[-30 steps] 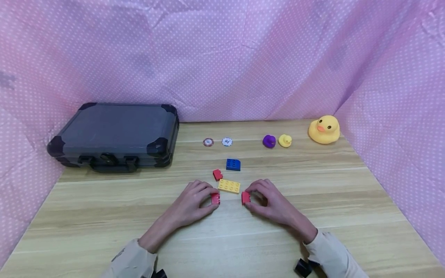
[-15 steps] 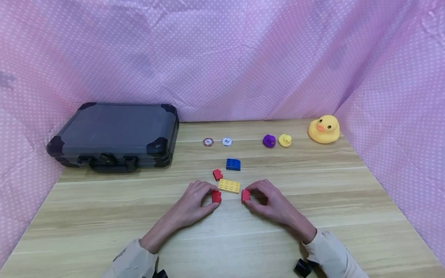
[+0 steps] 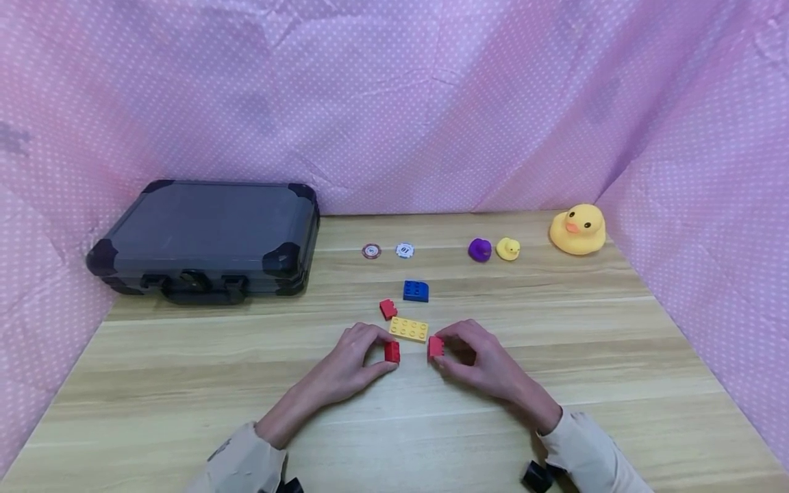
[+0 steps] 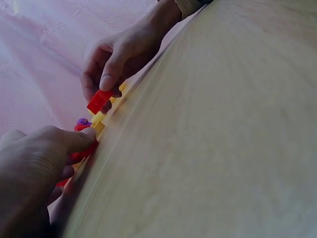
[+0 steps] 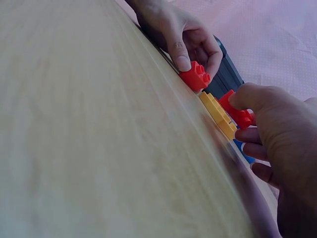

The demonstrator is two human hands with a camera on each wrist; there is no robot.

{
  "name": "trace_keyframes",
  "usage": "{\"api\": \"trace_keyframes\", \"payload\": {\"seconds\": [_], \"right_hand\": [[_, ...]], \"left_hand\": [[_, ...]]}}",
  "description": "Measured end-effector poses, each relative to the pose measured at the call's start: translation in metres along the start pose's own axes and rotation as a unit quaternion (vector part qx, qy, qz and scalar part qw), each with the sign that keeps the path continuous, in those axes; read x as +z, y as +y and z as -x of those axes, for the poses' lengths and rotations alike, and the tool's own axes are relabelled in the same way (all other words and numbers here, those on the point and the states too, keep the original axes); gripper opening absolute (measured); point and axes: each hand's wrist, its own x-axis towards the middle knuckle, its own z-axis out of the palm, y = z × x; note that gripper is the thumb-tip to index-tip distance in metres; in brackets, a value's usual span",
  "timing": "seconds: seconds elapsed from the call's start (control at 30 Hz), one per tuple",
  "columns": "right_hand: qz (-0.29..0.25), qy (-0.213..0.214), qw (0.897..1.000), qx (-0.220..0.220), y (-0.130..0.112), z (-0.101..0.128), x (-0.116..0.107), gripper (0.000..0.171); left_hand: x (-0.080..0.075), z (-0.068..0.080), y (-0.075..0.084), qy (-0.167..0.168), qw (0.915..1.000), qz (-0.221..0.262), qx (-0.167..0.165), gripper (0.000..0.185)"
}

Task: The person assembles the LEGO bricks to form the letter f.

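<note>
My left hand point(image 3: 351, 363) pinches a small red brick point(image 3: 392, 351) just above the wooden table point(image 3: 185, 383), near the left end of a flat yellow brick point(image 3: 409, 329). My right hand point(image 3: 487, 363) pinches a second small red brick point(image 3: 435, 346) at the yellow brick's right end. The two red bricks are a short gap apart. In the right wrist view the left hand's red brick point(image 5: 196, 77) shows studs, with the yellow brick point(image 5: 218, 114) and the right hand's red brick point(image 5: 237, 111) nearer. In the left wrist view the right hand holds its red brick point(image 4: 99, 101).
A third red brick point(image 3: 387, 309) and a blue brick point(image 3: 416, 291) lie behind the yellow one. Two poker chips point(image 3: 387, 250), a purple duck point(image 3: 479, 250), a small yellow duck point(image 3: 508, 248) and a big yellow duck point(image 3: 577, 230) line the back. A dark case point(image 3: 203, 239) sits back left. Pink cloth walls surround the table.
My left hand has carried its red brick to the right, closing the gap toward the right hand's brick. The right hand has hardly moved.
</note>
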Motion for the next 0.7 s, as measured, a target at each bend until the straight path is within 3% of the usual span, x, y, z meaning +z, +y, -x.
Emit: {"api": "trace_keyframes", "payload": {"seconds": [0.37, 0.7], "right_hand": [[-0.001, 0.002, 1.000, -0.021, -0.0010, -0.0010, 0.0033, 0.036], [0.002, -0.009, 1.000, -0.011, -0.0075, -0.0070, 0.0082, 0.037]], "left_hand": [[0.0025, -0.0025, -0.0033, 0.003, 1.0000, -0.002, 0.007, 0.033], [0.0044, -0.0060, -0.0002, 0.017, 0.9996, 0.005, -0.020, 0.029]]}}
